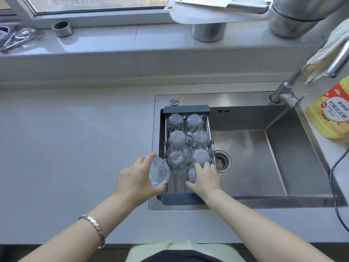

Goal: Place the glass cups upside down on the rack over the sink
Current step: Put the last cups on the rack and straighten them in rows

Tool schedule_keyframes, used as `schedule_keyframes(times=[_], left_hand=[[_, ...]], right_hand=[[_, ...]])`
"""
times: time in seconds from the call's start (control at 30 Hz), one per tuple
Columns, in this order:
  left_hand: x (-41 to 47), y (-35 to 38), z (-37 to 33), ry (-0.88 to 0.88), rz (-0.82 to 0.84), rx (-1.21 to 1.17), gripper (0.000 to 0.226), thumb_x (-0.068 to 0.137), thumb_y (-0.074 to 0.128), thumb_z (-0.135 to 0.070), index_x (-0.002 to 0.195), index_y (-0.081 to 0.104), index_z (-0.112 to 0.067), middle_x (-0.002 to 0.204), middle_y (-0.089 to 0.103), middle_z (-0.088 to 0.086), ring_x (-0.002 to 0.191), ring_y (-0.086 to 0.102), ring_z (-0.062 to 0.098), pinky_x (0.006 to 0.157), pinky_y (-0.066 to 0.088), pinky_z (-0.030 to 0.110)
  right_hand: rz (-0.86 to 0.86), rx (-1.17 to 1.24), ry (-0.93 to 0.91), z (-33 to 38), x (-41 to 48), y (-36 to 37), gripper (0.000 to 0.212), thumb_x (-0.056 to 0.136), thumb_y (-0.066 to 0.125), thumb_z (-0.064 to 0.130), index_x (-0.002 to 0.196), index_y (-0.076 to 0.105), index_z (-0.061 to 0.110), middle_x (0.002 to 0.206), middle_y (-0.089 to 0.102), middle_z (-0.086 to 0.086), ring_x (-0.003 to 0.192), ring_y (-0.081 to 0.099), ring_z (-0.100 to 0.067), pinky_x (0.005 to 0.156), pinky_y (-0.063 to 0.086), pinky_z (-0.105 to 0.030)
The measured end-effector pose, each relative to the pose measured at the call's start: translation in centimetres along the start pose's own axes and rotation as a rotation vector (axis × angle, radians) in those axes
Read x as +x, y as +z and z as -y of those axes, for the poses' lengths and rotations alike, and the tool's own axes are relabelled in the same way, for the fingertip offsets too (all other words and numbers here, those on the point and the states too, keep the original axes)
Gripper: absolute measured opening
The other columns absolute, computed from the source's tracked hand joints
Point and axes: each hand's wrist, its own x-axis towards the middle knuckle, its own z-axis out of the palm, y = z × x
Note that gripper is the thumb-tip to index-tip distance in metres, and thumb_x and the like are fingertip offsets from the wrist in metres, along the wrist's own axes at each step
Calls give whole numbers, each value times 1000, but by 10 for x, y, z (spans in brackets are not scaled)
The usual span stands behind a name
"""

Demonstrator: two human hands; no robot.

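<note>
The sink [245, 148] held the rack [186, 109] across its left end, six upturned cups [177, 138] filling the rack's far rows. At the rack's near right, the right hand [204, 176] gripped a seventh cup [191, 173], fingers wrapped over it. Just left of the rack, the left hand [136, 178] held a tilted cup [159, 172], axis leaning. It probably should be turned mouth-down and lowered squarely onto the near-left bars.
</note>
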Motion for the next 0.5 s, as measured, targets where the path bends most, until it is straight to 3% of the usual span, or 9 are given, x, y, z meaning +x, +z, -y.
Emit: schedule_keyframes(times=[0.17, 0.3, 0.4, 0.5], left_hand=[[4, 0, 0, -4, 6, -3, 83, 70, 68, -50, 140, 27, -34, 134, 50, -11, 107, 60, 26, 90, 46, 32], [7, 0, 2, -13, 16, -9, 82, 69, 68, -49, 139, 27, -34, 133, 50, -11, 107, 61, 24, 90, 46, 32], [10, 3, 1, -56, 60, -79, 82, 66, 71, -51, 135, 30, -37, 126, 53, -11, 106, 62, 21, 89, 47, 33], [18, 4, -4, -174, 114, -430, 84, 55, 78, -52, 127, 40, -35, 111, 58, -10, 98, 64, 19, 88, 50, 35]], right_hand=[[4, 75, 92, 0, 2, 15, 59, 78, 64, 43, 124, 39, 16, 125, 41, -15, 120, 40, -33, 93, 44, -37], [-1, 116, 187, -7, 2, 14, 67, 77, 63, 54, 124, 38, 14, 126, 40, -13, 119, 42, -31, 92, 45, -38], [-93, 222, 38, -11, -4, 6, 71, 76, 66, 50, 131, 37, 16, 128, 39, -9, 120, 39, -27, 101, 37, -33], [-14, 565, -267, -10, -19, -16, 83, 68, 80, 34, 136, 32, 27, 135, 34, 9, 126, 34, -6, 107, 25, -19]])
